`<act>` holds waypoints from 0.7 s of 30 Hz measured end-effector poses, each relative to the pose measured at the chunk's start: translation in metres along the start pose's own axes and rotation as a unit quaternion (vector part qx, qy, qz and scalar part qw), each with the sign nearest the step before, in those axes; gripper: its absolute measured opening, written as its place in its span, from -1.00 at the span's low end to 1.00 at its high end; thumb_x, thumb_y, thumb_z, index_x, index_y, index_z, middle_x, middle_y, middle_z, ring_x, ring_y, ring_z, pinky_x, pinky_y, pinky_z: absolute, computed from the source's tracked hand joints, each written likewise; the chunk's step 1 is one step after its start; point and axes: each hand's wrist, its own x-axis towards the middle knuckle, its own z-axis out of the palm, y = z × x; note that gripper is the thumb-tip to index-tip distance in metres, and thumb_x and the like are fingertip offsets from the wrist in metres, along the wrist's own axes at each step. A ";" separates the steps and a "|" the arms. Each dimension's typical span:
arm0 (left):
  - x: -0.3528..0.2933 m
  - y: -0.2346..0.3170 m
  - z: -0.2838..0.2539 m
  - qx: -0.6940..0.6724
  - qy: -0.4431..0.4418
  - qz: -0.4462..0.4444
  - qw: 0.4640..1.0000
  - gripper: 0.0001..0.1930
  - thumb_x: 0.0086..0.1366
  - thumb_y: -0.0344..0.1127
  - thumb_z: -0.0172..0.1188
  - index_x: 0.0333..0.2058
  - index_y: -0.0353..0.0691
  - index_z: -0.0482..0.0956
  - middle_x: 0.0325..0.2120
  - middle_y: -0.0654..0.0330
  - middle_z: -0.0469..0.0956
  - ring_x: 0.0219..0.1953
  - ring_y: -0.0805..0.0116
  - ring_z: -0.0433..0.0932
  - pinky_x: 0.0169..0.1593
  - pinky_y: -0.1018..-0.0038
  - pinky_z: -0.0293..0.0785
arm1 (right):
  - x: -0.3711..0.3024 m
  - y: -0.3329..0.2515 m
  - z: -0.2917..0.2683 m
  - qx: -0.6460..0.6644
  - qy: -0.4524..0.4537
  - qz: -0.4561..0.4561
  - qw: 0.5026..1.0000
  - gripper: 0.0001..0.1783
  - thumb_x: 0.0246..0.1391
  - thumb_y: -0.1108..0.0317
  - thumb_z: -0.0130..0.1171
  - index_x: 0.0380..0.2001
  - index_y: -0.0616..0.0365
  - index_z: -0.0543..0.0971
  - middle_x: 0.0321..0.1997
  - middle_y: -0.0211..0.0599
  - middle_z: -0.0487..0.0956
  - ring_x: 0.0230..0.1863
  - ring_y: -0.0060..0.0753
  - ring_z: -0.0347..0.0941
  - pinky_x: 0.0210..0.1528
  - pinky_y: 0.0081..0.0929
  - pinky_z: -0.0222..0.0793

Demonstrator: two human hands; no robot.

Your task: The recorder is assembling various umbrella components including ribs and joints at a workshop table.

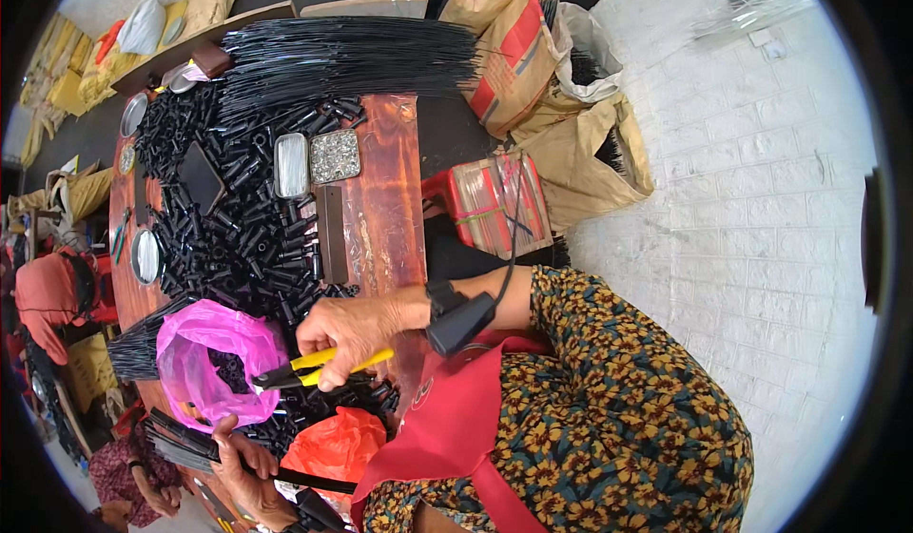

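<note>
My right hand [347, 335] is closed around yellow-handled pliers [314, 360], whose dark jaws point at the rim of a pink plastic bag [185, 348]. Small black parts lie inside the bag. Below it, my left hand [242, 466] grips a bundle of thin black rods [181, 441], which stick out on both sides of the fist. An orange-red plastic bag [338, 447] sits between my left hand and my red apron [452, 419]. Black tubular plastic pieces [247, 233] are heaped over the table beyond my right hand.
A large stack of long black rods [347, 58] lies across the reddish wooden table's [395, 153] far end. Metal tins [292, 165] stand on the table. Beside it are a red stool [495, 205] and open paper sacks [585, 157]. Other people work at the far edge and lower left.
</note>
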 end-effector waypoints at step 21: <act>-0.059 -0.041 -0.102 -0.002 0.026 0.059 0.998 -0.58 0.38 -0.03 0.01 -0.07 -0.32 0.42 -0.80 0.38 0.14 -0.88 0.59 0.09 -0.84 0.61 0.11 | 0.028 -0.042 0.007 0.023 -0.258 -0.032 0.965 -0.55 -0.16 0.27 0.42 -0.22 0.31 0.56 -0.42 -0.37 0.58 -0.44 -0.60 0.45 -0.41 -0.55 0.38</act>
